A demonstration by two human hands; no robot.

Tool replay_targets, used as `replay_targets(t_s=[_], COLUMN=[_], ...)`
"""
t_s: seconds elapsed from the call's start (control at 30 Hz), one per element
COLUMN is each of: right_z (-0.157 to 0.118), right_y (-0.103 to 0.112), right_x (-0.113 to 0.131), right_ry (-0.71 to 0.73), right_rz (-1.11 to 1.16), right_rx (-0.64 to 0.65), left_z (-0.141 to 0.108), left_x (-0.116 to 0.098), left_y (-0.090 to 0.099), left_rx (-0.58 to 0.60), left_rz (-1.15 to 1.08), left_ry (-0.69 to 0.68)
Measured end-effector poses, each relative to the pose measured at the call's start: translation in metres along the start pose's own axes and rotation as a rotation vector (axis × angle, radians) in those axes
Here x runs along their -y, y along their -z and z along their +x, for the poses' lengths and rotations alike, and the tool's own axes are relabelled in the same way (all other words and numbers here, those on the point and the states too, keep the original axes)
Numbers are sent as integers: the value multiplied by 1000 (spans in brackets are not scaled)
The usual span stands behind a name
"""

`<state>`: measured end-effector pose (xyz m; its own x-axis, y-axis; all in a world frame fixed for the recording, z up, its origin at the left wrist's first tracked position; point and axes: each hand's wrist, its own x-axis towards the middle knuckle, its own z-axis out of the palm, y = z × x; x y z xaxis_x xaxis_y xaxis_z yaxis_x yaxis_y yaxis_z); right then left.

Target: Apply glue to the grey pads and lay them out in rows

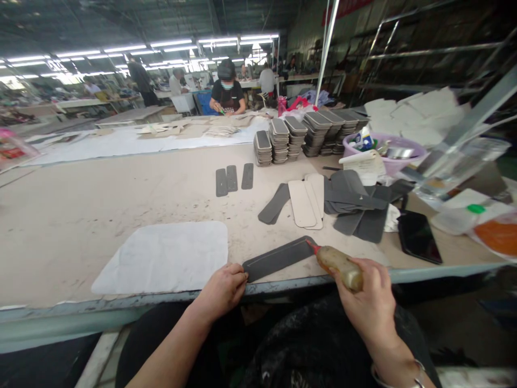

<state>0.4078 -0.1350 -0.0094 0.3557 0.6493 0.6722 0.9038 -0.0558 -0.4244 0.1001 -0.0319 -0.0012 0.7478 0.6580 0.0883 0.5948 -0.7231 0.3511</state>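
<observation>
A long dark grey strip with rounded corners lies slantwise at the table's front edge. Its left end is pinched in my left hand. Wrapped in the fingers of my right hand is a yellowish squeeze bottle, tilted so that its red nozzle meets the strip's far right end. A thin pale line runs along the upper part of the strip. To the left of my left hand, a white sheet lies flat on the table.
Dark strips and pale strips lie loosely to the right, near a black phone. Stacked pieces stand behind, beside a purple basin. Three small dark pieces lie mid-table. Across the table a person works.
</observation>
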Motion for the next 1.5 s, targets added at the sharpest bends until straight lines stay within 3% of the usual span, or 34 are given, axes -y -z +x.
replay_targets(t_s=[0.23, 0.47, 0.63, 0.9, 1.17, 1.5], right_z=[-2, -13, -17, -22, -24, -3], right_y=[-2, -17, -16, -19, 1, 24], right_x=[17, 55, 57, 64, 58, 15], right_ry=[12, 16, 19, 88, 78, 39], right_rz=[94, 362, 381, 427, 397, 79], right_rx=[42, 256, 225, 296, 332, 128], left_z=[3, 2, 1, 1, 2, 3], left_x=[-4, -3, -2, -2, -1, -5], left_y=[7, 6, 6, 4, 3, 4], left_rx=[70, 78, 86, 112, 129, 98], left_rz=[29, 37, 31, 86, 131, 72], left_ry=[12, 42, 53, 31, 47, 51])
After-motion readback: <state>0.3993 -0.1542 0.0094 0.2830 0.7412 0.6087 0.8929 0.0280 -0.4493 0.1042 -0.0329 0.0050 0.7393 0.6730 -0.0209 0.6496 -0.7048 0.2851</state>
